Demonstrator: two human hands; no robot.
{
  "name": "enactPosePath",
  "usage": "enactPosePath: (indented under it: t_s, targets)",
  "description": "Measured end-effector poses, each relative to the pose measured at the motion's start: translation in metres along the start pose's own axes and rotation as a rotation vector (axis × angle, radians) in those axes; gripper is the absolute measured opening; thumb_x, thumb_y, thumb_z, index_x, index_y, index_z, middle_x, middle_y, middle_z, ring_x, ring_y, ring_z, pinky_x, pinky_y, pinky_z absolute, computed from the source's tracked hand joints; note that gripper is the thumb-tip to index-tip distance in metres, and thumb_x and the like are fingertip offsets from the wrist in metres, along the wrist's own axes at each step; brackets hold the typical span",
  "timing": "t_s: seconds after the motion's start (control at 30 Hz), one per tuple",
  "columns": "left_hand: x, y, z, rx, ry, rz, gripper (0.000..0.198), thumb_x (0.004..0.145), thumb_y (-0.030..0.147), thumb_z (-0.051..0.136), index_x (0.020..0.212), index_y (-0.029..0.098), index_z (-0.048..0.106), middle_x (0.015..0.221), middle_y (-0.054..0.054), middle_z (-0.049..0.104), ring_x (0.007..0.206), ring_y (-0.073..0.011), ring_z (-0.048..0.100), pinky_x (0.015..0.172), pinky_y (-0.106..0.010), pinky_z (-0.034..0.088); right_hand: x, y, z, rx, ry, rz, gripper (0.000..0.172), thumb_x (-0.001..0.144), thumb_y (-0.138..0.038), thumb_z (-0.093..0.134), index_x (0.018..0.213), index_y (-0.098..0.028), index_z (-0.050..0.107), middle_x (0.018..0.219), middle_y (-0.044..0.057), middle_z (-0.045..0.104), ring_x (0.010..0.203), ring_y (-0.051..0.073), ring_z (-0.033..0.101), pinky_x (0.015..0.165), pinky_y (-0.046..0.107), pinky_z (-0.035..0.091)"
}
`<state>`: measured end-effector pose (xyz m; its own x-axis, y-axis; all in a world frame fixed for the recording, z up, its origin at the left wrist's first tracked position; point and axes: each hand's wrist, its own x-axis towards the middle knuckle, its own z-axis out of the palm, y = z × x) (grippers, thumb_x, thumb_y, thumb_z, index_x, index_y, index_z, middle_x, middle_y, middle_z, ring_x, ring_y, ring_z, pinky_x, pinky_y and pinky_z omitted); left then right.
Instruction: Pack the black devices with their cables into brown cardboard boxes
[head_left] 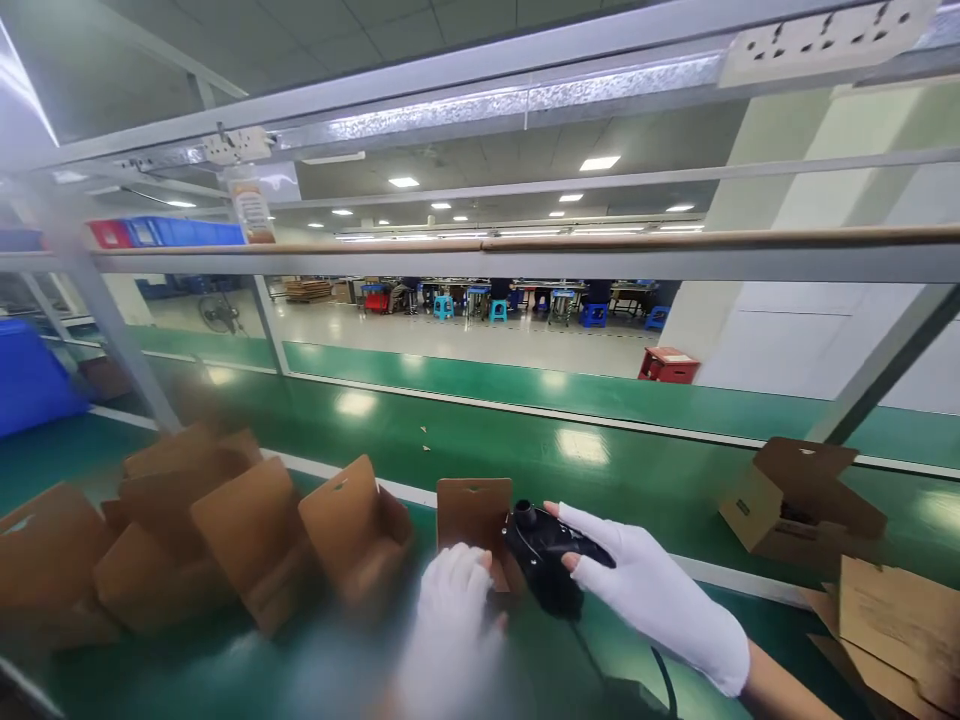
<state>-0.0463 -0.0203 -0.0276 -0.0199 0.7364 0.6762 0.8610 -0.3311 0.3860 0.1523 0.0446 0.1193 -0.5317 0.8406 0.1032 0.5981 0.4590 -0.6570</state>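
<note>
My right hand (634, 575), in a white glove with bare fingertips, grips a black plastic device (546, 560) with a short round nozzle on top. A black cord (664, 680) shows below that hand; the device resembles a small pump. The device is just right of an open brown cardboard box (474, 500), whose back flap stands upright. My left hand (454, 605), gloved the same way and partly blurred, has its fingers curled at the near side of this box. It covers much of the box's front, so the inside is mostly hidden.
Several open brown boxes (356, 530) stand in a row on the left. To the right are another open box (806, 510) with something dark inside and flattened cardboard (900, 620). A green belt (495, 430) runs behind, under a metal frame (375, 264). A blue bin (34, 380) sits far left.
</note>
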Motion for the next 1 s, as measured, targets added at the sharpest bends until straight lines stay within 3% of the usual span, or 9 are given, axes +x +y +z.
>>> enactPosePath:
  t_s: [0.1, 0.2, 0.33, 0.5, 0.7, 0.87, 1.0]
  targets:
    - [-0.013, -0.019, 0.01, 0.264, 0.013, 0.089, 0.021, 0.079, 0.01, 0.051, 0.095, 0.021, 0.06, 0.093, -0.003, 0.068, 0.104, -0.0247, 0.06, 0.101, -0.048, 0.039, 0.022, -0.013, 0.017, -0.065, -0.054, -0.075, 0.053, 0.082, -0.033, 0.047, 0.133, -0.02, 0.053, 0.123, 0.007, 0.063, 0.107, 0.024, 0.061, 0.091, 0.033, 0.048]
    - [-0.015, -0.023, 0.016, 0.344, 0.059, 0.15, 0.02, 0.079, 0.004, 0.047, 0.081, 0.021, 0.058, 0.074, 0.001, 0.065, 0.088, -0.0181, 0.062, 0.098, -0.041, 0.04, 0.046, -0.025, 0.037, -0.279, -0.168, -0.114, 0.051, 0.084, -0.031, 0.047, 0.133, -0.019, 0.053, 0.115, 0.01, 0.066, 0.1, 0.026, 0.063, 0.085, 0.036, 0.049]
    - [-0.013, -0.02, 0.014, 0.319, 0.089, 0.16, 0.023, 0.082, 0.004, 0.043, 0.078, 0.021, 0.056, 0.066, 0.002, 0.059, 0.068, -0.0142, 0.056, 0.087, -0.034, 0.043, 0.072, -0.027, 0.06, -0.606, -0.368, -0.183, 0.04, 0.085, -0.032, 0.045, 0.119, -0.019, 0.062, 0.103, 0.012, 0.07, 0.091, 0.031, 0.066, 0.071, 0.037, 0.049]
    - [-0.018, -0.017, 0.016, 0.312, 0.08, 0.202, 0.029, 0.083, 0.002, 0.034, 0.083, 0.021, 0.055, 0.066, 0.0, 0.058, 0.065, -0.0141, 0.055, 0.078, -0.032, 0.045, 0.09, -0.016, 0.088, -0.714, -0.582, -0.185, 0.033, 0.077, -0.032, 0.054, 0.096, -0.013, 0.073, 0.092, 0.017, 0.071, 0.084, 0.034, 0.067, 0.064, 0.036, 0.048]
    - [-0.021, -0.014, 0.02, 0.316, 0.042, 0.185, 0.028, 0.08, 0.002, 0.035, 0.085, 0.021, 0.055, 0.066, -0.001, 0.056, 0.066, -0.0171, 0.054, 0.072, -0.033, 0.043, 0.1, 0.013, 0.122, -0.76, -0.698, -0.168, 0.038, 0.08, -0.036, 0.052, 0.105, -0.014, 0.071, 0.097, 0.017, 0.071, 0.086, 0.032, 0.068, 0.063, 0.034, 0.049]
    - [-0.018, -0.012, 0.017, 0.337, -0.002, 0.159, 0.025, 0.08, 0.002, 0.038, 0.076, 0.021, 0.053, 0.064, 0.0, 0.056, 0.062, -0.0164, 0.054, 0.07, -0.032, 0.041, 0.092, 0.012, 0.112, -0.775, -0.676, -0.224, 0.032, 0.085, -0.034, 0.048, 0.104, -0.018, 0.068, 0.095, 0.013, 0.071, 0.081, 0.028, 0.068, 0.061, 0.032, 0.047]
    - [-0.017, -0.009, 0.011, 0.293, 0.002, 0.118, 0.022, 0.082, 0.006, 0.041, 0.084, 0.021, 0.057, 0.071, 0.0, 0.063, 0.069, -0.0173, 0.06, 0.072, -0.033, 0.042, 0.046, 0.0, 0.075, -0.816, -0.422, -0.281, 0.03, 0.09, -0.022, 0.037, 0.105, -0.017, 0.062, 0.095, 0.014, 0.068, 0.084, 0.029, 0.065, 0.067, 0.036, 0.045]
